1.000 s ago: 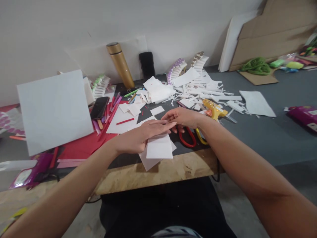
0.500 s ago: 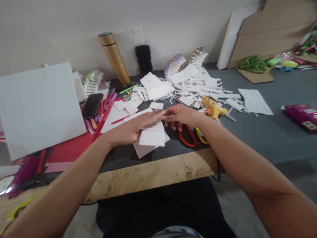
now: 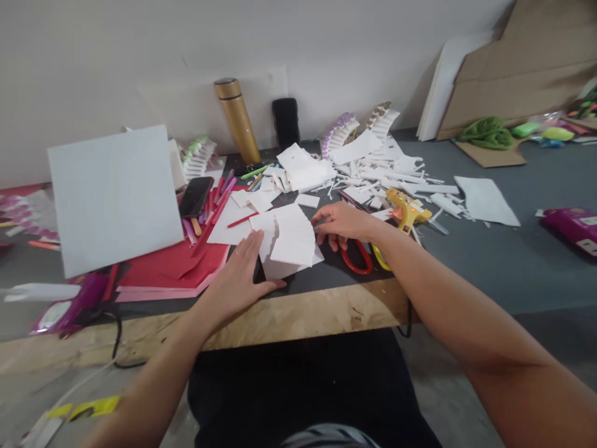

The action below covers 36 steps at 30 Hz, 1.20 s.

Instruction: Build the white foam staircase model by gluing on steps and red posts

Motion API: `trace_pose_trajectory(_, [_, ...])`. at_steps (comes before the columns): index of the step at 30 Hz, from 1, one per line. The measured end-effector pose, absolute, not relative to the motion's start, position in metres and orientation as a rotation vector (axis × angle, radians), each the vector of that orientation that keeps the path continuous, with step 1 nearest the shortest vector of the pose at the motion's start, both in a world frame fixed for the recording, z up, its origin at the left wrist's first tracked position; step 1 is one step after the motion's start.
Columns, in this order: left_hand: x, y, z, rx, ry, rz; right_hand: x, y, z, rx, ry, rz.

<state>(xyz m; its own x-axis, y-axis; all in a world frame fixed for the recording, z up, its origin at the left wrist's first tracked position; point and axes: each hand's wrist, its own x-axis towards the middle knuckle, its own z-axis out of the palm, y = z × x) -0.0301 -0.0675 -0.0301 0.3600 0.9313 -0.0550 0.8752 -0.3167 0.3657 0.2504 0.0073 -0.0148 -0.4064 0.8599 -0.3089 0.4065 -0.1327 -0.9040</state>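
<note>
A fan-shaped piece of overlapping white strips, stepped like a small staircase (image 3: 293,236), lies on white sheets in front of me. My left hand (image 3: 240,264) rests flat on its left, fingers stretched and thumb out, holding nothing. On the right side my right hand (image 3: 342,223) has loosely bent fingers, with its fingertips at the strips' edge; whether they touch it I cannot tell. Red-handled scissors (image 3: 357,258) lie beneath that hand, and a yellow handle (image 3: 380,256) shows beside them. Behind it sits a yellow glue gun (image 3: 407,210). A thin red stick (image 3: 242,219) lies near the left fingertips.
White offcuts (image 3: 373,174) are heaped at the back. A gold flask (image 3: 237,121), a black case (image 3: 285,122) and small stepped models (image 3: 338,134) stand by the wall. Leftward are a phone (image 3: 196,197), a large white board (image 3: 114,199) and red sheets (image 3: 163,270).
My left hand has moved off the white stepped piece, left and toward me, uncovering it. My right hand stays by its right edge. The view has shifted slightly left.
</note>
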Motion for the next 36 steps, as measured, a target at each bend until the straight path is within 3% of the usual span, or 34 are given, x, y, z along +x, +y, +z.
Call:
trace_pose_trajectory(12, [-0.034,-0.026,-0.006,2.351,1.327,0.146,0.254,0.007,-0.01,-1.439,-1.697,1.516])
trace_pose_trajectory(15, [-0.046,-0.021,-0.001,2.377,1.387,0.369,0.252,0.007,-0.007,-1.448,-1.692,1.532])
trace_pose_trajectory(19, [-0.061,0.004,0.006,2.359,1.825,0.669,0.248,0.006,-0.006,-1.475,-1.675,1.531])
trace_pose_trajectory(24, [-0.049,0.034,-0.001,2.484,1.926,0.264,0.247,0.007,-0.009,-1.48,-1.683,1.5])
trace_pose_trajectory(30, [-0.049,0.026,-0.01,2.485,1.94,0.254,0.246,0.006,-0.009,-1.497,-1.681,1.485])
trace_pose_trajectory(33, [-0.061,0.004,-0.004,2.394,1.962,0.457,0.245,0.005,-0.009,-1.5,-1.685,1.484])
trace_pose_trajectory(36, [-0.061,-0.029,-0.004,2.066,1.821,0.989,0.247,0.008,-0.014,-1.476,-1.687,1.483])
